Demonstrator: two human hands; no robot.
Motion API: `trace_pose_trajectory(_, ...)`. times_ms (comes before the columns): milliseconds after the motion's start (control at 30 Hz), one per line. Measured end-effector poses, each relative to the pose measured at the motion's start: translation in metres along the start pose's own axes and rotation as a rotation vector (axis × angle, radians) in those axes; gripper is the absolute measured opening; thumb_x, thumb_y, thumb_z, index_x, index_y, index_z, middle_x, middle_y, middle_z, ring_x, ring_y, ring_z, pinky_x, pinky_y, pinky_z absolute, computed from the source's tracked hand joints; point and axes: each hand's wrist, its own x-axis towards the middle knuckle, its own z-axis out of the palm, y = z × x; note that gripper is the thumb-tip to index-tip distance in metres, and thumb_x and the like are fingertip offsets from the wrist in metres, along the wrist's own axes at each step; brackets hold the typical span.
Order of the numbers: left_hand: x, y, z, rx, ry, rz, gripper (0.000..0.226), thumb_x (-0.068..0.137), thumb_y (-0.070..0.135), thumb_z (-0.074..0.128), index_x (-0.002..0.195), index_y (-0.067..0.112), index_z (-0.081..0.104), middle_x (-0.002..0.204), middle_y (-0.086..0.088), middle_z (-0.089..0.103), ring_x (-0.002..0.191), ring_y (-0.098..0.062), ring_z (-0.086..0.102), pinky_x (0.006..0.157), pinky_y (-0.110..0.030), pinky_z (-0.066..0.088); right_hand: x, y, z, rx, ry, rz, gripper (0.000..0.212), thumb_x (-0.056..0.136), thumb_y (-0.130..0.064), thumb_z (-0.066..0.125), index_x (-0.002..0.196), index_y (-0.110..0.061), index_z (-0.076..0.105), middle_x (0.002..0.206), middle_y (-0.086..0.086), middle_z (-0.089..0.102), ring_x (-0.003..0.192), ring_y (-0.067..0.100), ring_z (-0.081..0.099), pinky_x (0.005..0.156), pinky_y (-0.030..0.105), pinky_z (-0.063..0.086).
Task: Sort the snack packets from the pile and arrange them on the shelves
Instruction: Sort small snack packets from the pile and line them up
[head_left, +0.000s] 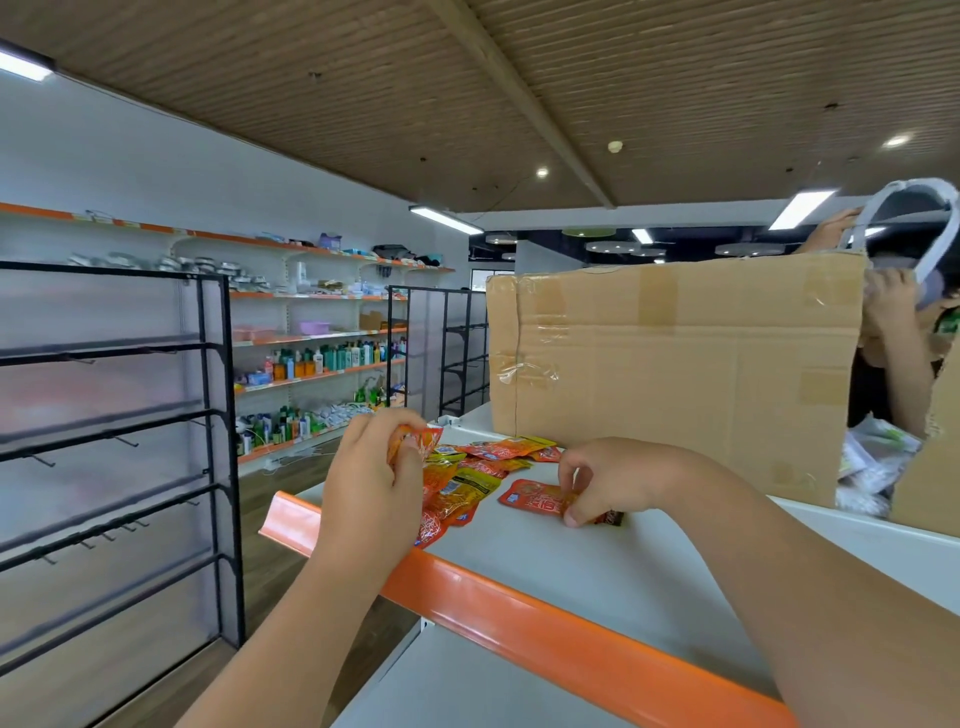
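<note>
A pile of small snack packets, orange, red and yellow, lies on the white top shelf with its orange front strip. My left hand grips a bunch of orange packets, lifted a little above the pile's left end. My right hand pinches the right end of one red-orange packet that lies flat on the shelf, apart from the pile. A dark packet end peeks out under this hand.
A big taped cardboard box stands on the shelf just behind the packets. Behind it at the right a person holds a white headset. Black wire racks stand at the left. Stocked wall shelves line the back.
</note>
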Motion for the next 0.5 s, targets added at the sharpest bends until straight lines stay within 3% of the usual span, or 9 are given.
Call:
trace_pose_trajectory(100, 0.004, 0.009, -0.004, -0.224, 0.017, -0.213, 0.021, 0.104, 0.02, 0.054, 0.103, 0.041, 0.057, 0.11, 0.007, 0.063, 0.095, -0.016, 0.062, 0.058, -0.02, 0.047, 0.001, 0.0, 0.0, 0.012, 0.001, 0.004, 0.036, 0.075, -0.042, 0.083, 0.101, -0.032, 0.061, 0.113, -0.003, 0.061, 0.092, 0.016, 0.058, 0.079, 0.031, 0.048)
trace_pose_trajectory(200, 0.006, 0.015, -0.002, -0.184, -0.09, -0.269, 0.01, 0.1, 0.029, 0.062, 0.099, 0.037, 0.056, 0.103, 0.01, 0.062, 0.086, -0.016, 0.065, 0.047, -0.022, 0.046, 0.0, 0.001, -0.001, 0.004, -0.006, 0.029, 0.041, 0.074, -0.045, 0.084, 0.104, -0.03, 0.061, 0.11, -0.002, 0.062, 0.09, 0.015, 0.058, 0.074, 0.03, 0.046)
trace_pose_trajectory(300, 0.005, 0.016, 0.003, -0.024, -0.2, -0.158, 0.014, 0.094, 0.026, 0.069, 0.087, 0.031, 0.058, 0.089, 0.009, 0.063, 0.07, -0.01, 0.063, 0.049, -0.027, 0.046, -0.005, 0.003, -0.004, -0.014, -0.025, 0.087, 0.046, 0.074, -0.047, 0.083, 0.108, -0.027, 0.061, 0.1, -0.004, 0.06, 0.081, 0.013, 0.055, 0.066, 0.028, 0.045)
trace_pose_trajectory(367, 0.004, 0.014, 0.007, 0.105, -0.282, -0.085, 0.016, 0.089, 0.021, 0.072, 0.083, 0.03, 0.06, 0.085, 0.011, 0.064, 0.073, -0.005, 0.062, 0.064, -0.033, 0.055, -0.009, 0.005, -0.006, -0.035, -0.047, 0.13, 0.048, 0.075, -0.047, 0.081, 0.111, -0.025, 0.06, 0.091, -0.005, 0.056, 0.074, 0.013, 0.053, 0.065, 0.026, 0.046)
trace_pose_trajectory(500, -0.001, 0.015, 0.009, 0.275, -0.423, 0.051, 0.013, 0.086, 0.038, 0.073, 0.093, 0.037, 0.063, 0.094, 0.021, 0.063, 0.087, 0.003, 0.056, 0.069, -0.018, 0.044, -0.01, 0.011, -0.009, -0.044, -0.054, 0.16, 0.054, 0.071, -0.052, 0.081, 0.114, -0.029, 0.058, 0.089, -0.001, 0.06, 0.058, 0.018, 0.05, 0.061, 0.027, 0.041)
